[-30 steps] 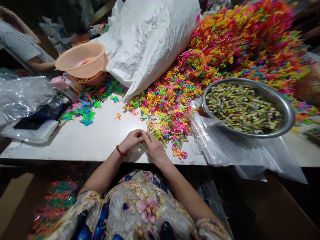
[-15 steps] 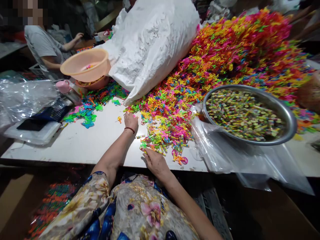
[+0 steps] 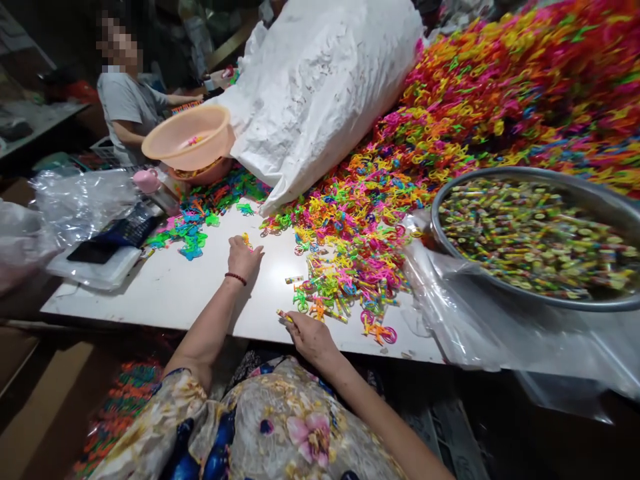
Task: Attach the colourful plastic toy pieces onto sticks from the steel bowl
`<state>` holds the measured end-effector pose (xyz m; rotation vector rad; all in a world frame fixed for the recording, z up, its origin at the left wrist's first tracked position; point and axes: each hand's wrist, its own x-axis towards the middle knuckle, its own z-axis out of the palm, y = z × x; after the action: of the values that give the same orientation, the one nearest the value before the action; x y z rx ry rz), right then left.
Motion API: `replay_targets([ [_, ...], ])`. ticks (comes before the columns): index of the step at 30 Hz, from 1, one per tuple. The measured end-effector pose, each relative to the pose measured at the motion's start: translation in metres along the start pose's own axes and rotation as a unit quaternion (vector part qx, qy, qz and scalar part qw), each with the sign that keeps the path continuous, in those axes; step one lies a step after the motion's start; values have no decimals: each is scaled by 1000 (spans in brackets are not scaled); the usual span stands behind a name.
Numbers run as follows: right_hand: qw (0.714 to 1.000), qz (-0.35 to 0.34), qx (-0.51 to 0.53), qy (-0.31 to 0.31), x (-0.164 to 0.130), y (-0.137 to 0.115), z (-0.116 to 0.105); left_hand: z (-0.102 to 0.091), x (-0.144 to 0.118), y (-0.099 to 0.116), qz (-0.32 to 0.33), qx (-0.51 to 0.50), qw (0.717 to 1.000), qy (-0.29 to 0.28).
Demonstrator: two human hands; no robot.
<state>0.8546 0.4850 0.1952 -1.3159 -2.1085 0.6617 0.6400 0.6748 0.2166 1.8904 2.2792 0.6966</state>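
Note:
My left hand (image 3: pixel 243 256) reaches out over the white table (image 3: pixel 165 293), fingers closed on a small yellow-orange plastic piece (image 3: pixel 245 238). A red bead bracelet sits on that wrist. My right hand (image 3: pixel 310 333) rests near the table's front edge and pinches a small stick-like candy (image 3: pixel 283 315). Just beyond it lies a loose cluster of coloured plastic toy pieces (image 3: pixel 345 293). A huge heap of the same pieces (image 3: pixel 500 107) rises at the back right.
A metal basin (image 3: pixel 540 297) full of small wrapped candies stands at the right on clear plastic bags (image 3: pixel 465 320). A big white sack (image 3: pixel 320 87) lies at the back. Orange plastic bowls (image 3: pixel 187 137), a calculator (image 3: pixel 127 230) and more bags are at left. Another person sits at the far left.
My hands were together near the table edge; the left has reached forward to a lone yellow-orange piece and closed on it, the right has stayed near the edge. The view has shifted left.

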Motion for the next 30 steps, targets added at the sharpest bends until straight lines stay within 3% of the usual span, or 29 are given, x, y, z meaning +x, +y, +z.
replay_targets([
  [6, 999, -21, -25, 40, -2, 4, 5, 16, 30, 9, -16, 100, 994, -49],
  [11, 997, -37, -21, 66, -2, 6, 9, 22, 31, -4, -2, 101, 995, -8],
  [20, 994, -59, -36, 84, -2, 6, 9, 15, 25, -24, 24, 68, 997, -18],
  [30, 993, -64, -51, 90, -7, 9, 12, 8, 30, -17, 43, 39, 993, -101],
])
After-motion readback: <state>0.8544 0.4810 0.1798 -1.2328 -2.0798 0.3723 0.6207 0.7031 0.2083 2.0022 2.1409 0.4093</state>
